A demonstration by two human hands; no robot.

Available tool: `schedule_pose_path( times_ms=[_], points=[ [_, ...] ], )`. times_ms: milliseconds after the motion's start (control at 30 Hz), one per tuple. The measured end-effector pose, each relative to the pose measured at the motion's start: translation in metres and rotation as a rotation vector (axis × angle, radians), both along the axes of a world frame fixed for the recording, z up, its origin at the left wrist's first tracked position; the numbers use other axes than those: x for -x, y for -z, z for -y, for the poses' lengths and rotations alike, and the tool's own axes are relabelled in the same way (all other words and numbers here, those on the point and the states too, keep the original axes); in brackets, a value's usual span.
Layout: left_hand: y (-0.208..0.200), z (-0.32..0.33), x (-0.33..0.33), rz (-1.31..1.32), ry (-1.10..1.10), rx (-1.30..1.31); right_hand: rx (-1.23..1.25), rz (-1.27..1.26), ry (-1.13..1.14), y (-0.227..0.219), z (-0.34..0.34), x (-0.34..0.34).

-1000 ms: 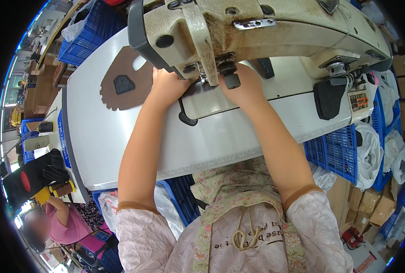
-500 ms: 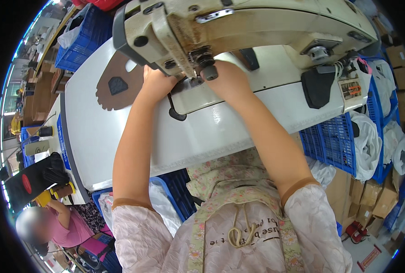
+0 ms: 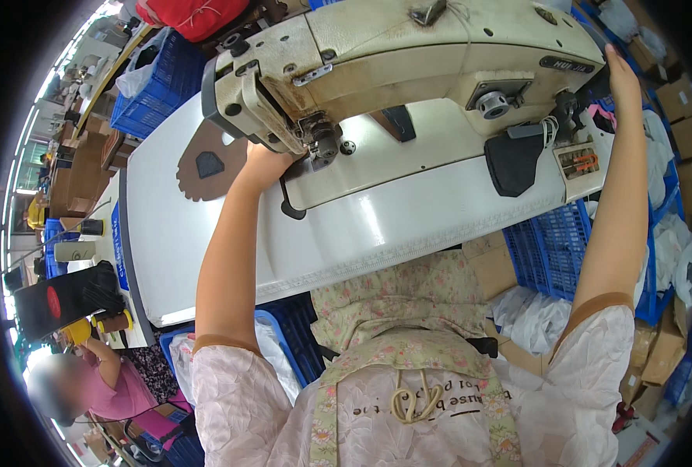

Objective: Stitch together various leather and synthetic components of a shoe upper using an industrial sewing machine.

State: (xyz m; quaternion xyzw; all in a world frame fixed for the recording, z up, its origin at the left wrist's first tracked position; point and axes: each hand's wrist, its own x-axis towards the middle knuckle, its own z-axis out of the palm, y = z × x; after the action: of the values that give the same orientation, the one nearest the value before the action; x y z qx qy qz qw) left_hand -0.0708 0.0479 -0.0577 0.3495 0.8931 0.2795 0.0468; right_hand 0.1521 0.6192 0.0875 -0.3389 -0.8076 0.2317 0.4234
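Observation:
A cream sewing machine [image 3: 392,74] stands across the white table. Beside its needle and presser foot [image 3: 320,156], my left hand [image 3: 268,166] is closed on the edge of a flat brown piece [image 3: 198,177]; the fingers are partly hidden by the machine head. That piece has a scalloped edge, a hole and a dark patch [image 3: 210,164] on it. My right hand [image 3: 624,74] reaches round the machine's far right end, closed at the handwheel. Only its thumb side shows there; the other fingers and the wheel are hidden behind the machine.
A dark flat piece [image 3: 396,123] lies behind the needle area, and a black pad [image 3: 515,166] hangs by the machine's right base. Blue crates [image 3: 544,245] with white bags stand right of the table. At the lower left sits another person in a pink top [image 3: 124,389].
My right hand has left the needle area and moved right to the machine's end. My left hand stays beside the needle on the brown piece. The view has shifted slightly.

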Motion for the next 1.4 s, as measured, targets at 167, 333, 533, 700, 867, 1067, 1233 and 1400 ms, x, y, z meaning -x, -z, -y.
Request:
schedule_pose_path(
  times_ms=[167,333,533,700,867,1067,1233,1400],
  points=[
    [-0.006,-0.001,-0.006,0.08,-0.065,-0.024,-0.024,-0.168,-0.046,0.065,-0.002,-0.03],
    [-0.006,-0.001,-0.004,0.096,-0.036,0.067,-0.084,-0.074,-0.039,0.098,0.032,-0.039],
    [-0.002,0.003,-0.002,0.168,-0.073,0.034,-0.175,-0.16,0.074,0.04,0.026,-0.014],
    [0.006,0.01,0.004,0.116,-0.06,0.0,-0.196,-0.261,0.118,0.085,0.039,-0.022],
    [0.009,0.016,0.009,-0.01,0.07,0.227,-0.264,-0.053,0.064,0.085,0.026,-0.048],
    [0.004,0.006,0.004,0.259,-0.06,-0.04,0.126,0.574,-0.422,0.091,0.033,-0.111],
    [0.004,0.006,0.002,0.33,-0.127,-0.067,-0.339,0.689,-0.41,0.116,0.035,-0.126],
    [0.004,0.005,-0.001,0.264,-0.103,-0.083,-0.254,0.81,-0.462,0.116,0.025,-0.127]
  ],
)
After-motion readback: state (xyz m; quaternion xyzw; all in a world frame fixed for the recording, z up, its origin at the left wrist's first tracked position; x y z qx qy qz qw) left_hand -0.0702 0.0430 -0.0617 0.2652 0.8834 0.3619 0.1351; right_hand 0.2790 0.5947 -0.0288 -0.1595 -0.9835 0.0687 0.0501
